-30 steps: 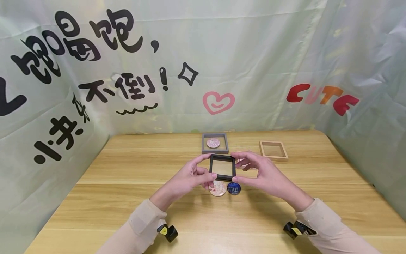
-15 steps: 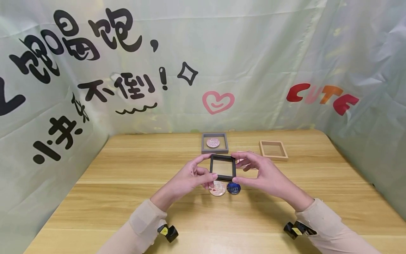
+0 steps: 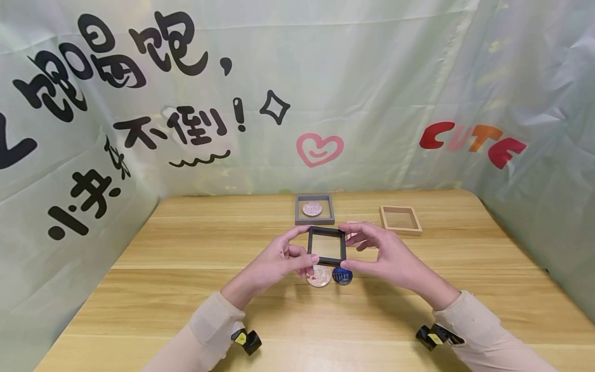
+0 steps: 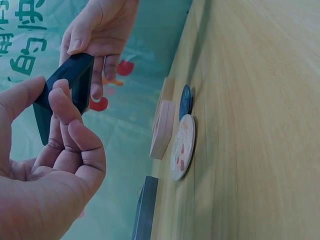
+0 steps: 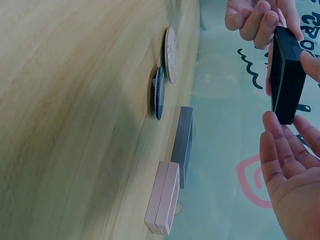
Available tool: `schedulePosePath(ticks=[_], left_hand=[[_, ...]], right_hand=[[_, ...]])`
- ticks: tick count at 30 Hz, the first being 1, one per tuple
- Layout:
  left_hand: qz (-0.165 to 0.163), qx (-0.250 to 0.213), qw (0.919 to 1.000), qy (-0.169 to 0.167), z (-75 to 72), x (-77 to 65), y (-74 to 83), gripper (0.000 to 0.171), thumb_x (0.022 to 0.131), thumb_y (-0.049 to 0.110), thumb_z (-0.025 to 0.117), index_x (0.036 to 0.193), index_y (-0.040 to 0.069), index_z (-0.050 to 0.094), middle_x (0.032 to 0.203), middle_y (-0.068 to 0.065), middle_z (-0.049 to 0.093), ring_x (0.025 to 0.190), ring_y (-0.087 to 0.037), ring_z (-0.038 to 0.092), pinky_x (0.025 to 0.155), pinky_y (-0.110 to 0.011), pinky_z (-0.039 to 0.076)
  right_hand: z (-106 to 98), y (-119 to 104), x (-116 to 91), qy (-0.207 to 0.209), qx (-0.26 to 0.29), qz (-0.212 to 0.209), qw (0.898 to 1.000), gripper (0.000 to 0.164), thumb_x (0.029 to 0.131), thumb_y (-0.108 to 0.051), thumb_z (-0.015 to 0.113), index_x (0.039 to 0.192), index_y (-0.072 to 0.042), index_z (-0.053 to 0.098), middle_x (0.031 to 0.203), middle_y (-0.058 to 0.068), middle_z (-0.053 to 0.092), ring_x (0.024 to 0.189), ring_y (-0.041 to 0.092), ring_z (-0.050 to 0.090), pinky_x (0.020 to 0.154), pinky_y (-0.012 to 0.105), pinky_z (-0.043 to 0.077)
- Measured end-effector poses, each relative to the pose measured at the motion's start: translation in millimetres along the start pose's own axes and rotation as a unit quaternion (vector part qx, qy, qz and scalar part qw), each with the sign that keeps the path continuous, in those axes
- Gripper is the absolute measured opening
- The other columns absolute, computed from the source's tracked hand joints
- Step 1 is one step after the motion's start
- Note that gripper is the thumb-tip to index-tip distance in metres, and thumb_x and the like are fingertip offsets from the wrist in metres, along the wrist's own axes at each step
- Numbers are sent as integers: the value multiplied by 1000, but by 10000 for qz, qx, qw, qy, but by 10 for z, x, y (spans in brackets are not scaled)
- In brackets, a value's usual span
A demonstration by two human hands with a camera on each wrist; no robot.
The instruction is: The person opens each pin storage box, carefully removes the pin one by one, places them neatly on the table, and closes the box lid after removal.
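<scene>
Both hands hold up a small square black display frame (image 3: pixel 329 261) with a see-through window, raised over the table. My left hand (image 3: pixel 274 263) pinches its left side, thumb at the lower corner and forefinger at the upper one. At the right side, my right hand (image 3: pixel 392 256) has its thumb at the lower corner and fingertips at the upper one. The wrist views show the black frame (image 5: pixel 290 75) edge-on, well off the tabletop. Below it lie a pale round badge (image 3: pixel 319 278) with a red pattern and a smaller dark blue badge (image 3: pixel 343 276).
On the wooden table (image 3: pixel 186 299), a grey frame (image 3: pixel 314 222) at the back bears a pink round badge (image 3: pixel 312 208). A tan frame (image 3: pixel 403 232) lies back right. A pink frame (image 5: pixel 162 197) is partly hidden behind my right hand in the head view. Printed cloth (image 3: pixel 372 77) encloses the back and sides.
</scene>
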State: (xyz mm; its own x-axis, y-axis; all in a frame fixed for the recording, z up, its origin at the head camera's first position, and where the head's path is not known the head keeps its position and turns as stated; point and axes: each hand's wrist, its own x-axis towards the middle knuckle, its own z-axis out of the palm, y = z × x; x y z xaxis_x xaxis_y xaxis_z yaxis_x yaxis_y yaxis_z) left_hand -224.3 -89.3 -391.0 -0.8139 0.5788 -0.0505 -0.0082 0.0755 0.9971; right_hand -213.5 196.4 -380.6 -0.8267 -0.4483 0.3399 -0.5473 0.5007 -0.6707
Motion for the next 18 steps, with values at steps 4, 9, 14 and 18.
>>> schedulePosePath(ticks=[4, 9, 14, 18], left_hand=[[-6, 36, 10000, 12, 11, 3, 6, 87, 101, 16, 75, 170, 10, 23, 83, -1, 75, 74, -15, 65, 78, -28, 58], [-52, 160, 9998, 69, 44, 30, 7, 85, 100, 15, 77, 169, 13, 27, 85, -7, 76, 76, -18, 69, 77, -29, 60], [-97, 301, 9995, 14, 92, 76, 7, 85, 100, 15, 77, 168, 15, 28, 81, 0, 74, 75, -18, 70, 77, -31, 62], [-73, 376, 9992, -101, 142, 112, 9, 84, 100, 15, 77, 168, 17, 28, 77, 1, 72, 72, -16, 69, 77, -33, 62]], right_hand=[[0, 5, 5, -99, -27, -27, 9999, 66, 90, -27, 90, 148, -17, 62, 133, 2, 74, 107, 12, 72, 95, 34, 61], [-1, -2, 23, -297, -169, -8, 9994, 67, 89, -29, 90, 148, -15, 61, 140, 3, 70, 113, 21, 72, 95, 37, 60], [8, -25, 40, -321, -441, -15, 9985, 70, 87, -33, 91, 148, -14, 62, 142, 5, 68, 119, 26, 69, 100, 49, 59], [15, -60, 63, -355, -716, 9, 9968, 72, 85, -36, 92, 148, -19, 63, 140, 6, 67, 122, 27, 66, 101, 56, 57]])
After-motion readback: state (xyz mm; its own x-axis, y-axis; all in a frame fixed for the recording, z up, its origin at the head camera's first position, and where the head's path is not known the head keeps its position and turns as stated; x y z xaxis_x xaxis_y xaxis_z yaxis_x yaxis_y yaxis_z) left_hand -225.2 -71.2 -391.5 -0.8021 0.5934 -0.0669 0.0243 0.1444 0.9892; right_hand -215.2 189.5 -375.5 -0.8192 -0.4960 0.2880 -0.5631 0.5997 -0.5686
